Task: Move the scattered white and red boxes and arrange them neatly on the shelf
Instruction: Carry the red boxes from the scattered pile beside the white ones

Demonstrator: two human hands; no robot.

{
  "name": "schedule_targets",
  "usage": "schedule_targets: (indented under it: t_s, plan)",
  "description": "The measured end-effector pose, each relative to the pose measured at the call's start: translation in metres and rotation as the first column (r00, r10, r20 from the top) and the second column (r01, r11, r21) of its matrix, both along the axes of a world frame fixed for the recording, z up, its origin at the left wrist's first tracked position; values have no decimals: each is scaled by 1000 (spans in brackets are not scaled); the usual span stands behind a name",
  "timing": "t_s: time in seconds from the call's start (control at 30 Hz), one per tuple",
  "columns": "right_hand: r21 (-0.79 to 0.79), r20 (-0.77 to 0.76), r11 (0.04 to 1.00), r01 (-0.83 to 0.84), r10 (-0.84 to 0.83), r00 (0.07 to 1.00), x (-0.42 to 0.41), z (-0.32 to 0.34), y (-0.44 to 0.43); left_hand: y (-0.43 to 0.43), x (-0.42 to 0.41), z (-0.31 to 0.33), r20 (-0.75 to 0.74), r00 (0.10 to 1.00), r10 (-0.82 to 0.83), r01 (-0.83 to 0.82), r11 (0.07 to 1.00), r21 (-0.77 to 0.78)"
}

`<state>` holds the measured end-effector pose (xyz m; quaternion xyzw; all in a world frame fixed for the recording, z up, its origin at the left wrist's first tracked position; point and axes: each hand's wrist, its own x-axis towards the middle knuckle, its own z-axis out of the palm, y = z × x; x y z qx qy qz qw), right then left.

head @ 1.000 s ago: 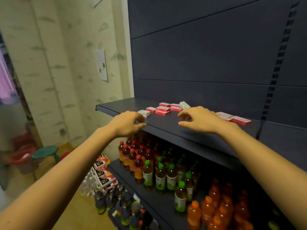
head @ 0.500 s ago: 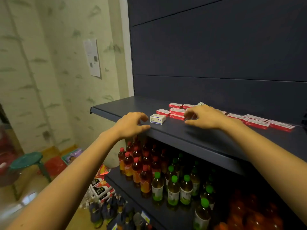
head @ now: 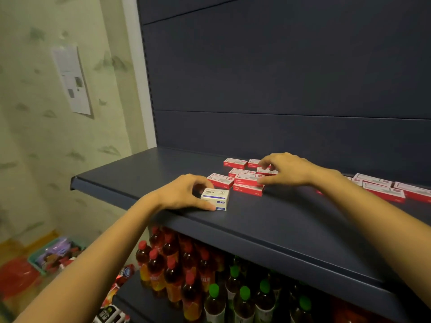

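Fingers of the left hand (head: 184, 194) pinch a white box (head: 215, 198) near the front edge of the shelf (head: 130, 173). The right hand (head: 285, 170), loosely open, rests its fingertips on the scattered red boxes (head: 247, 180) behind. A careless nudge could tip the white box off that edge.

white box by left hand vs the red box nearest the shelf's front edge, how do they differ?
The white box is white with blue print and blocky; the front red box is red-sided, flatter and longer. The left hand is closed around the white box, while the right hand reaches over the red ones. Both lie on the shelf.
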<state>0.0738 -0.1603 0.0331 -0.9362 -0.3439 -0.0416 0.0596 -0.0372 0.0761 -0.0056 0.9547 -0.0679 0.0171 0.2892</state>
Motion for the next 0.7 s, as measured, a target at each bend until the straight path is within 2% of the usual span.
schedule_targets:
  t_s: [0.23, 0.33, 0.5, 0.7]
  plan:
    - [-25, -92, 1000, 14, -16, 996, 12, -12, 16, 24, 22, 10, 190, 981, -33, 37, 999, -16]
    - [-13, -69, 999, 49, -50, 996, 10, -17, 18, 28, 34, 17, 240, 968, -68, 77, 997, -27]
    - [74, 13, 981, 181, -182, 983, -6, -19, 13, 26, 58, 20, 301, 940, -158, 177, 984, -37]
    - [169, 65, 907, 385, -400, 914, -51, -21, -38, -18, 81, 22, 344, 885, -314, 339, 941, -15]
